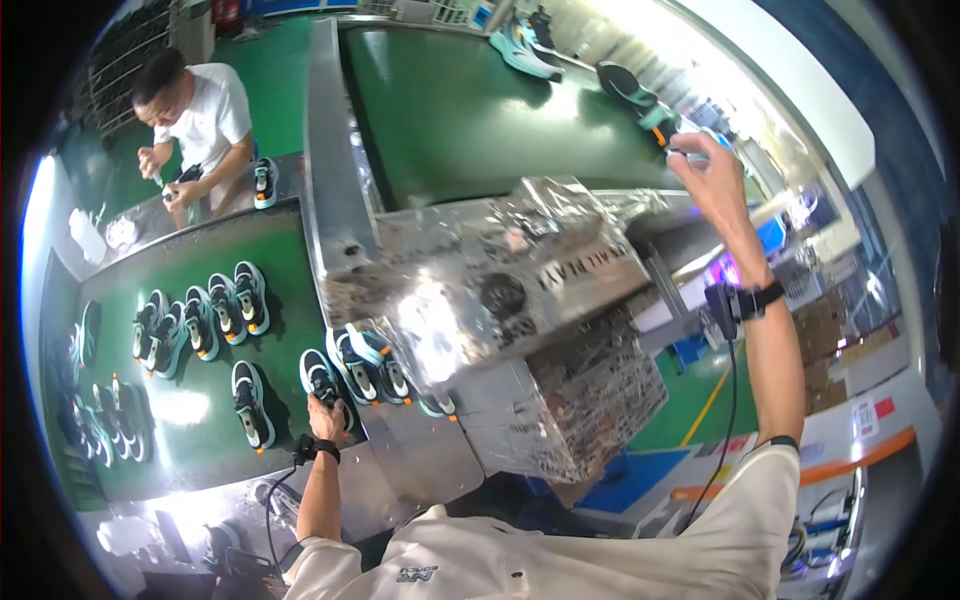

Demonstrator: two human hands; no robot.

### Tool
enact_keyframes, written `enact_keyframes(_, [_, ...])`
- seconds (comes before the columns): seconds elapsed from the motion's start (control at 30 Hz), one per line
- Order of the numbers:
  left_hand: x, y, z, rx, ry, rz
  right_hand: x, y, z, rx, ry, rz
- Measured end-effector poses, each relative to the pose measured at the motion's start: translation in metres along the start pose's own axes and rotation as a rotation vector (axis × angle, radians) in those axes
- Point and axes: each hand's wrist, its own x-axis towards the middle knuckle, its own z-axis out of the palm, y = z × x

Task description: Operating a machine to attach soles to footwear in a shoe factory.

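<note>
My left hand (328, 418) is closed around the heel end of a black and pale teal sneaker (316, 372) on the lower green belt. Further out, my raised right hand (712, 180) reaches over the upper belt. Its thumb and bent fingertips come together at the orange-marked heel of another sneaker (640, 104), partly hidden at the belt's right edge. Close by my left hand, more sneakers (366, 366) stand at the belt's edge, partly under plastic film. A single sneaker (252, 404) lies to the left, with a row of several sneakers (200, 322) beyond it.
Between the belts, a metal housing (500, 290) is wrapped in shiny plastic film. More sneakers (520, 48) lie on the upper belt (440, 120). Across the lower belt (180, 440), a co-worker (205, 115) in white handles a shoe. A cable (733, 420) hangs from my right wrist.
</note>
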Motion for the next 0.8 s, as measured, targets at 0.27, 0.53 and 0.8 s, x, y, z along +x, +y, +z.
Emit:
enact_keyframes(0.27, [-0.014,0.002,0.04,-0.085,0.39,-0.032,0.164,-0.017,0.119,0.009,-0.249,0.033])
enact_keyframes(0.53, [-0.015,0.018,0.038,-0.007,0.372,-0.12,0.229,-0.048,0.193,-0.015,-0.32,-0.069])
enact_keyframes(0.8, [-0.01,0.023,0.036,-0.017,0.342,-0.129,0.212,-0.069,0.191,0.174,-0.394,-0.154])
